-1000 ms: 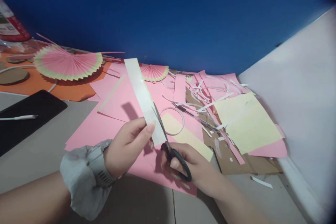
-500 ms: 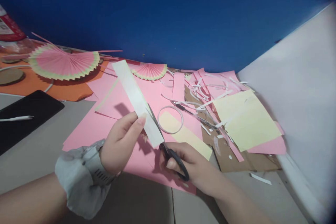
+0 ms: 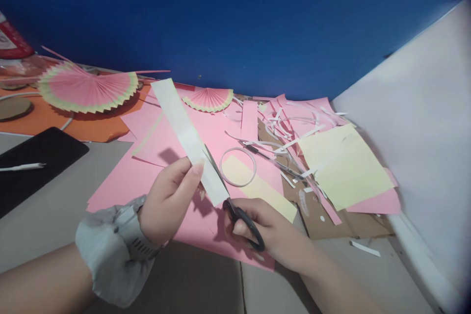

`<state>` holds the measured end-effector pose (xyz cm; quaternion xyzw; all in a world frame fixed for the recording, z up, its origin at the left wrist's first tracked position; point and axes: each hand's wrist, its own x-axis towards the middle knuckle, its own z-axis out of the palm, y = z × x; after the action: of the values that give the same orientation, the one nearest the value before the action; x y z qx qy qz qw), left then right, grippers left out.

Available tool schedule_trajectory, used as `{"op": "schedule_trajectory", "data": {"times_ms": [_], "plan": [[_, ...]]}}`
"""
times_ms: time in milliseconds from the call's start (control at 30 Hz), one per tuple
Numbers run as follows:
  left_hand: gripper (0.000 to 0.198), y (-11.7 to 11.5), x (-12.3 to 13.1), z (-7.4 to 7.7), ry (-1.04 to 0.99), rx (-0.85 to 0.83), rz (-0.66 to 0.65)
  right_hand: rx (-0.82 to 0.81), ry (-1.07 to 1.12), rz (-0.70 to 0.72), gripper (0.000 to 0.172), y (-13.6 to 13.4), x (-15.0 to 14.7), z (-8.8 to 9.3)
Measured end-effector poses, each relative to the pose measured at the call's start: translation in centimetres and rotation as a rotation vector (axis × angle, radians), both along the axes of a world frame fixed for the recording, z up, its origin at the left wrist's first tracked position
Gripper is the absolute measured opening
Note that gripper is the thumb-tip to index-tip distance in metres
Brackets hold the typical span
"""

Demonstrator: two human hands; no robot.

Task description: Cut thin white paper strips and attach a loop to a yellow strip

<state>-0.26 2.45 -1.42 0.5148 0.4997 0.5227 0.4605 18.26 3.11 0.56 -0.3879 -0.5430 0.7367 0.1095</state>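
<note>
My left hand [image 3: 167,201] pinches a long white paper strip [image 3: 184,130] between thumb and fingers and holds it up, slanting away to the upper left. My right hand [image 3: 270,230] grips black-handled scissors [image 3: 235,208]; their blades lie along the strip's right edge near its lower end. A grey sleeve cuff and a wrist band cover my left wrist. Both hands hover over a large pink sheet [image 3: 147,176] on the table.
Two pink-and-yellow pleated fans [image 3: 86,91] [image 3: 209,98] lie at the back on pink and orange paper. A white ring [image 3: 238,167], yellow sheets [image 3: 342,164], cut strips [image 3: 294,127] and brown cardboard [image 3: 331,221] lie to the right. A black tablet [image 3: 33,162] lies left. A white wall stands at the right.
The strip's far end has swung to the left and tilted more. Both hands have shifted slightly left, with the scissors still on the strip's lower edge.
</note>
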Motion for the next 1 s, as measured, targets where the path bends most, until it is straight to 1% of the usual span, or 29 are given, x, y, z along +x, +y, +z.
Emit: {"op": "schedule_trajectory", "data": {"times_ms": [200,400,633,767,1000], "plan": [[0.03,0.1,0.02,0.06,0.002,-0.001,-0.015,0.015,0.0,0.01,0.037,0.04,0.05,-0.14],[0.029,-0.01,0.03,0.04,-0.043,-0.027,-0.016,0.003,0.004,-0.003,0.038,0.02,0.07,-0.16],[0.03,0.08,0.01,0.09,-0.017,-0.012,-0.019,0.033,0.016,-0.002,0.039,0.03,0.06,-0.1],[0.029,0.06,-0.1,0.08,0.006,0.003,-0.024,0.022,-0.005,-0.002,0.037,0.04,0.04,0.05],[0.031,-0.01,-0.09,0.25,0.005,0.008,-0.029,-0.005,0.066,-0.009,0.037,-0.02,0.12,0.13]]}}
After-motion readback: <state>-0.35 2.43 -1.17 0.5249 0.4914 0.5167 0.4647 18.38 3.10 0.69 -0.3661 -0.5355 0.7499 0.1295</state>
